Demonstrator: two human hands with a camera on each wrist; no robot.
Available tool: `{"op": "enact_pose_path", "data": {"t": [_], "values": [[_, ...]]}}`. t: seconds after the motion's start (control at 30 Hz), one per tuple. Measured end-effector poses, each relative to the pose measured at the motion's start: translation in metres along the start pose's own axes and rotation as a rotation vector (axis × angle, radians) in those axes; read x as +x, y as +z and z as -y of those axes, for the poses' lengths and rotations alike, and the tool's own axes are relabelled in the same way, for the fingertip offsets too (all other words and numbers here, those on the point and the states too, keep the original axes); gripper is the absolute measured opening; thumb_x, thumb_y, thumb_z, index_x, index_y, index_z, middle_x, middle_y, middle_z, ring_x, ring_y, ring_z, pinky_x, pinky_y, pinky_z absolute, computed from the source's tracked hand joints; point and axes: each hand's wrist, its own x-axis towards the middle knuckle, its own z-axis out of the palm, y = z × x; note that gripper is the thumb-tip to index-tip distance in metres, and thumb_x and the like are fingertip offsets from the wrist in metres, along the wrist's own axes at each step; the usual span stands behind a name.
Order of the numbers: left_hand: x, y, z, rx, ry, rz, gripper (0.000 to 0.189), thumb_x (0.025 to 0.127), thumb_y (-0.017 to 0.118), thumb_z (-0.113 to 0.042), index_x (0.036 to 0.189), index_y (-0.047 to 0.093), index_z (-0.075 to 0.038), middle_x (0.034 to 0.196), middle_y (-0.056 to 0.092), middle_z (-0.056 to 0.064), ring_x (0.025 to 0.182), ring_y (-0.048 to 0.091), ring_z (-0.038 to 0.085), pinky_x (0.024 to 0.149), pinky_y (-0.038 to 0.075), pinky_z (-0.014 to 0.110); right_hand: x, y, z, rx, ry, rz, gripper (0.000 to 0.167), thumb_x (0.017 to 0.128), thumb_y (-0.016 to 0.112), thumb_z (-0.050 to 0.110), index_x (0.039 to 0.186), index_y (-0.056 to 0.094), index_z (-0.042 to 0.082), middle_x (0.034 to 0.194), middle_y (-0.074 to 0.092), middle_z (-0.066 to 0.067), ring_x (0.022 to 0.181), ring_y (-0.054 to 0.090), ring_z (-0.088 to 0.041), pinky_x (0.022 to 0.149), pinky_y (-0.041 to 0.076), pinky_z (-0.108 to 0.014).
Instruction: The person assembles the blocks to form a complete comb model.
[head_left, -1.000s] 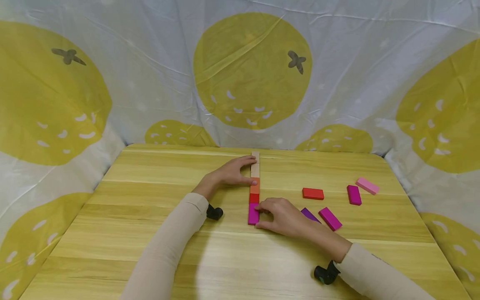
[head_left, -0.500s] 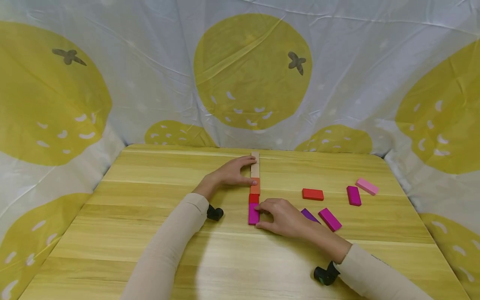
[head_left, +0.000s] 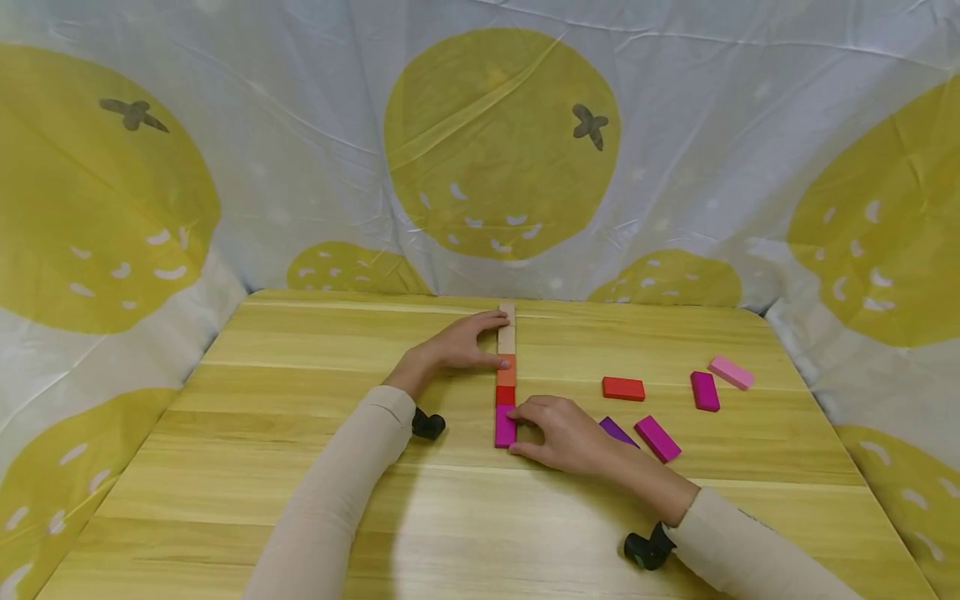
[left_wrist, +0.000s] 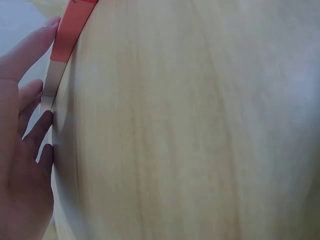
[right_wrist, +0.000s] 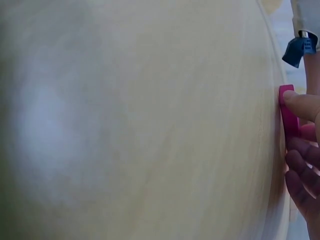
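Note:
A straight row of flat blocks runs toward the table's far edge: magenta block (head_left: 505, 429) nearest, then a red block (head_left: 505, 395), orange block (head_left: 506, 377) and pale wooden blocks (head_left: 506, 340). My left hand (head_left: 461, 343) spans part of the row from its left side, thumb on the orange block and fingertips at the pale ones. With thumb at its near end and index finger at its right edge, my right hand (head_left: 566, 435) pinches the magenta block. The right wrist view shows the thumb against this magenta block (right_wrist: 290, 112), other fingers loosely bent below.
Loose blocks lie right of the row: a red one (head_left: 623, 389), two magenta ones (head_left: 657, 439), a pink one (head_left: 731, 372), and a purple one (head_left: 617, 431) partly hidden by the right hand. Fruit-patterned cloth (head_left: 502, 142) stands behind the wooden table (head_left: 337, 333).
Both hands keep their places on the row. The head view has shifted very slightly; the blocks lie as before.

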Motion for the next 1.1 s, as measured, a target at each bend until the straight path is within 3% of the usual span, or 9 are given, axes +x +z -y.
{"op": "enact_pose_path", "data": {"t": [0.53,0.73,1.1], "values": [[0.002,-0.003,-0.005,0.025,0.007,0.016,0.089,0.088,0.081,-0.05,0.158,0.044,-0.009,0.166,0.033,0.004,0.153,0.024,0.025,0.122,0.022,0.04,-0.001,-0.002,0.0,0.002,-0.007,0.004,0.045,0.088,0.085,0.037,0.121,0.075,0.008,0.111,0.073,-0.001,0.101,0.067,-0.013,0.09,0.056,-0.035],[0.003,-0.004,-0.005,0.024,0.013,0.015,0.087,0.088,0.08,-0.05,0.157,0.045,-0.008,0.165,0.034,0.005,0.153,0.025,0.026,0.122,0.022,0.041,-0.008,-0.016,-0.006,0.016,0.027,0.014,0.043,0.09,0.083,0.037,0.123,0.074,0.01,0.113,0.073,0.002,0.104,0.067,-0.012,0.093,0.055,-0.036],[-0.007,-0.005,-0.007,0.046,0.079,0.017,0.085,0.09,0.078,-0.049,0.156,0.046,-0.006,0.165,0.033,0.01,0.153,0.025,0.029,0.123,0.021,0.042,-0.035,-0.048,-0.029,0.034,0.092,-0.011,0.038,0.092,0.082,0.029,0.121,0.074,0.007,0.113,0.073,-0.001,0.096,0.069,-0.017,0.083,0.058,-0.036]]}}
